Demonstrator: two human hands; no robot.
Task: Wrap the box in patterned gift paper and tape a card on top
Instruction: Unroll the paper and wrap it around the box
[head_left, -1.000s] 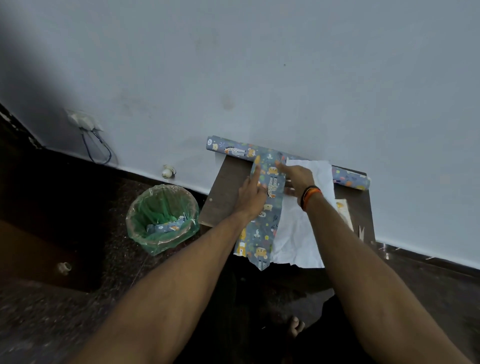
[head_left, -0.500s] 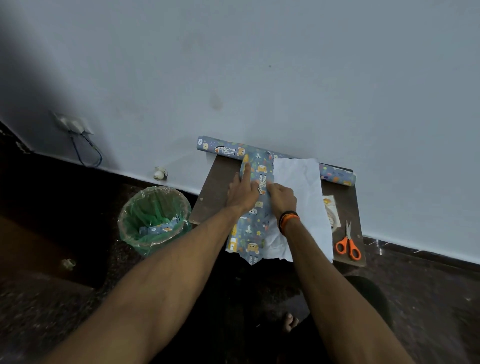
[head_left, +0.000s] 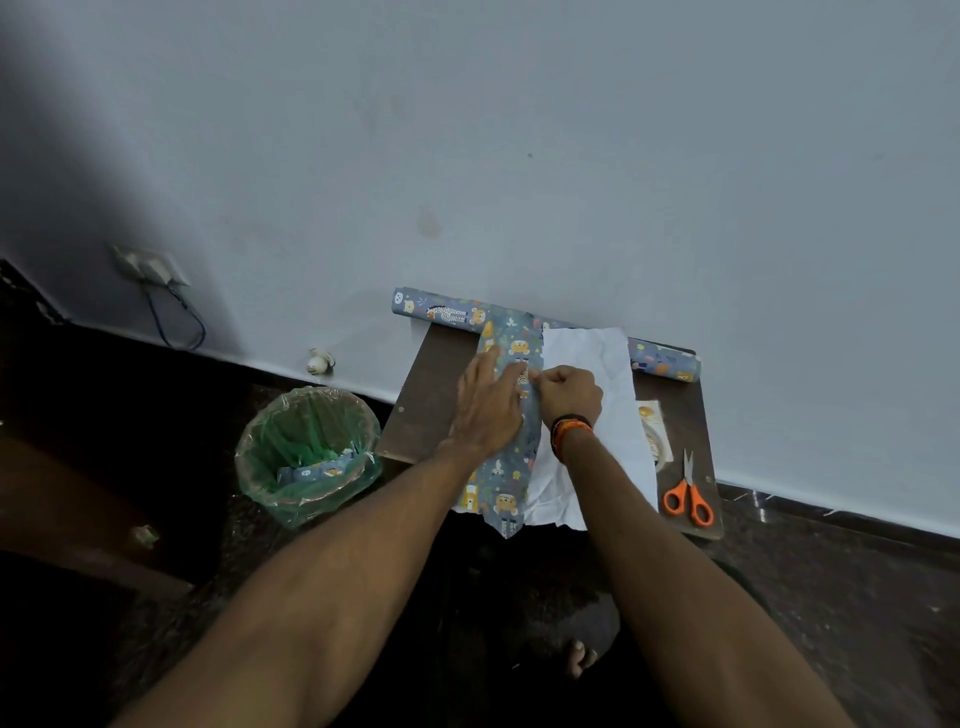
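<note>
A sheet of blue patterned gift paper (head_left: 511, 470) lies on a small brown table (head_left: 426, 400), folded over so its white underside (head_left: 597, 364) shows on the right. The box is hidden under the fold. My left hand (head_left: 485, 402) lies flat on the patterned fold with fingers straight. My right hand (head_left: 569, 392) is curled, its fingertips at the fold's right edge; what they grip is unclear. A roll of the same paper (head_left: 447, 309) lies along the wall. A tape roll (head_left: 655, 441) sits right of the sheet.
Orange-handled scissors (head_left: 688, 496) lie at the table's right front. A bin with a green liner (head_left: 309, 454) stands on the dark floor to the left, paper scraps inside. A wall socket with a blue cable (head_left: 150, 267) is farther left. A bare toe (head_left: 579, 662) shows below.
My right hand drew back from the far end of the fold toward me along its right edge. My left hand stayed flat on the paper. The view shifted, bringing the scissors into sight.
</note>
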